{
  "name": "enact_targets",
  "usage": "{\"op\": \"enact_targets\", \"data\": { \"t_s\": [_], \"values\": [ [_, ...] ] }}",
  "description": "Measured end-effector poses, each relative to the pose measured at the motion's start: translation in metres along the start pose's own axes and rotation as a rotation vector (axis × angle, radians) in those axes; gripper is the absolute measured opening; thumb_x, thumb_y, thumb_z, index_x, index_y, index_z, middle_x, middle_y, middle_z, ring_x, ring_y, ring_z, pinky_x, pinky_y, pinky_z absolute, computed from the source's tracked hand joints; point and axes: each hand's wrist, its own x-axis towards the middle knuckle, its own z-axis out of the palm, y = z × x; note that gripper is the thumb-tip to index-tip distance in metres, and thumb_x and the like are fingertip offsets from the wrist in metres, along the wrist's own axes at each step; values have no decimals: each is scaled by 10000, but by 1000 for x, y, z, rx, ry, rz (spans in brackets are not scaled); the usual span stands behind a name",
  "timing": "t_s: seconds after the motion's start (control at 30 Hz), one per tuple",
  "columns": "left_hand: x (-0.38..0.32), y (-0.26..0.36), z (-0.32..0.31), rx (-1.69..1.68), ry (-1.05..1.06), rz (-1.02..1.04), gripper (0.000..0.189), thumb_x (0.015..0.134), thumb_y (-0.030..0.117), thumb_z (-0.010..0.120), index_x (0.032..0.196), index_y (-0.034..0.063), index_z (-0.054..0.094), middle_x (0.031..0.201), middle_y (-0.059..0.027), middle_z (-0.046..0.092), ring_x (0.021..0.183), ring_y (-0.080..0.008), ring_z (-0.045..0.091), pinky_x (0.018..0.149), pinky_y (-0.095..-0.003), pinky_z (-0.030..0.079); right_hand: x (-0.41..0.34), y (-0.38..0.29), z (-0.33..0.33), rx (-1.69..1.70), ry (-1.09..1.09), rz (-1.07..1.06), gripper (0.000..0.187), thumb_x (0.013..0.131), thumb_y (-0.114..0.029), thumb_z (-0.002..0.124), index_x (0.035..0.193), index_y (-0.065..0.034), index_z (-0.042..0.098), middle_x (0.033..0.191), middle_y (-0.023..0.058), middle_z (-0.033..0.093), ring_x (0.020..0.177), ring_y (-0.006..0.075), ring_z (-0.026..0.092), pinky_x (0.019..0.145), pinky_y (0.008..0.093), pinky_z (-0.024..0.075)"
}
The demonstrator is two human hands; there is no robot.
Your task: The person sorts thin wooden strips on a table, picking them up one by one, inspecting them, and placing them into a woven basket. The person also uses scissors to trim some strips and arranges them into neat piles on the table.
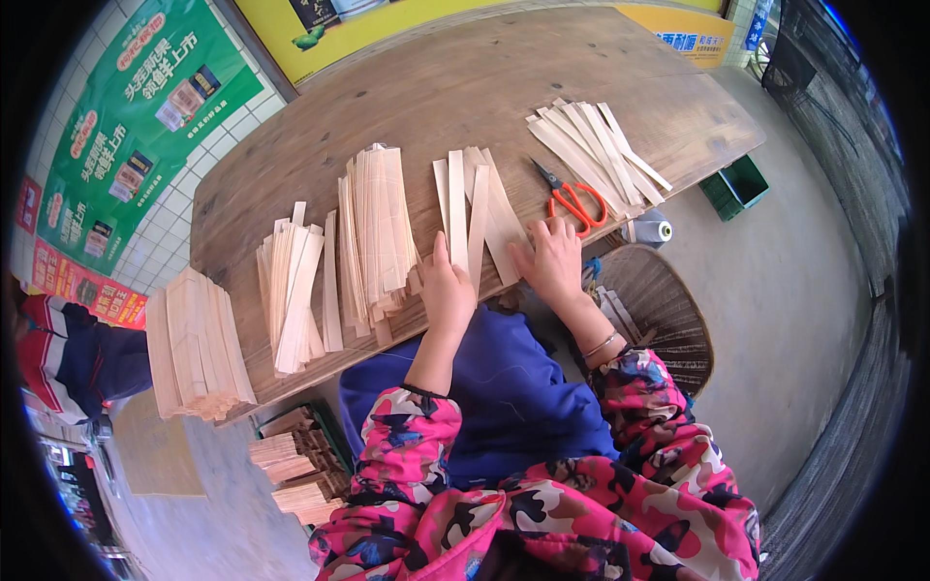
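A small spread of thin, flat wooden strips [456,207] lies at the table's front edge, between my two hands. My left hand [447,287] is at the near left end of these strips, index finger stretched forward. Its other fingers are partly hidden, so a grip cannot be made out. Over on the right, my right hand [556,261] rests at the edge with bent fingers and its thumb beside the near end of a wider strip [501,232]. Just beyond that hand lie orange-handled scissors [577,207], blades pointing away. A thick strip bundle [374,232] stands left of my left hand.
More strips [588,152] fan out at the right of the wooden table [450,94]. Further bundles [290,290] and a large stack [196,345] occupy the left. Below are a woven basket [683,312], a thread cone [654,231], a green crate [735,187] and stacked wood pieces [301,465]. Another person [80,356] is at left.
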Motion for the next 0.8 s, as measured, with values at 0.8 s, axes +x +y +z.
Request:
{"op": "enact_targets", "data": {
  "t_s": [0.8],
  "values": [
    [-5, 5, -18, 225, -74, -7, 602, 740, 90, 571, 1302, -9, 378, 1054, -269, 563, 992, -356, 537, 873, -435, 431, -4, -42, 19, 10, -212, 188, 386, 681, -290, 734, 894, -48, 521, 967, 141, 527, 971, 319, 505, 817, 432, 398]
  ]
}}
